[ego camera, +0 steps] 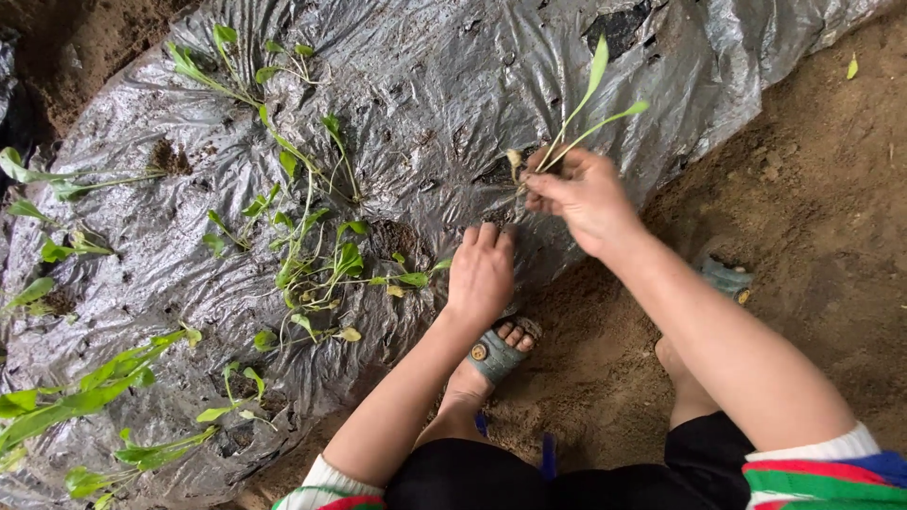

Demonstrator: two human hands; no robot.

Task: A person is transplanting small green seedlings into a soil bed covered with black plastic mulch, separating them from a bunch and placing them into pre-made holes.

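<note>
Right hand [581, 194] pinches shut on seedling [576, 118] at its stem base over a hole in the plastic sheet [453, 85], left hand [482, 274] flat, open on sheet; seedling likely light, limp, fragile, best held low.

- Two bare hands: left hand [480, 274], right hand [584, 194]
- One seedling [578, 118] pinched in the right (two long leaves showing)
- One silver plastic mulch sheet [444, 85]
- Two grey sandals [499, 349], one per foot
- Roughly a dozen planted seedlings [326, 269] (exact count unclear)
</note>
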